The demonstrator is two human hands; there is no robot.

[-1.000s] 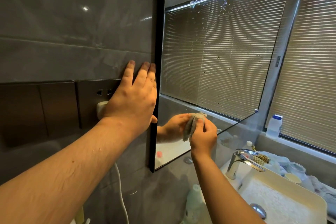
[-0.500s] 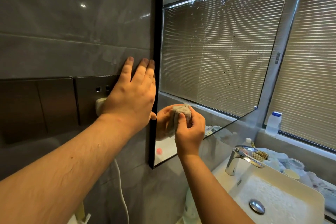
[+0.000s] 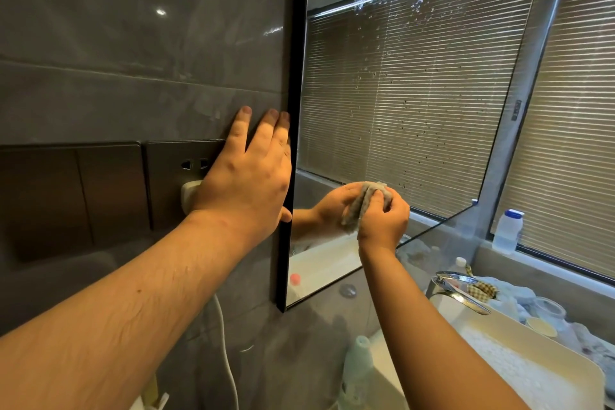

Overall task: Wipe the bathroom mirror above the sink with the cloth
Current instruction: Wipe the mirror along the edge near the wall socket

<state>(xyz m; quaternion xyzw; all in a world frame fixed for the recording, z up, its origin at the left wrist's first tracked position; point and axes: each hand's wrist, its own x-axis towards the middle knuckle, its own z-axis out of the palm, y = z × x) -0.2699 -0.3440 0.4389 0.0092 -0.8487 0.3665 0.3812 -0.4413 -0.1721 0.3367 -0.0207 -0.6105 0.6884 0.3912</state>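
While the left hand (image 3: 246, 176) lies flat, fingers straight, on the grey wall tile (image 3: 133, 43) beside the black frame, the right hand (image 3: 382, 223) bunches a small grey cloth (image 3: 361, 206) in curled fingers and presses it to the lower glass of the mirror (image 3: 416, 93); soft, light and limp, the cloth seems best held wadded in the grip (a loose corner would likely drag), while droplets speckling the glass higher up, near the reflected light strip, appear not yet wiped

A chrome faucet (image 3: 457, 289) overhangs the sink basin (image 3: 549, 373); a white bottle (image 3: 507, 231) stands on the windowsill.
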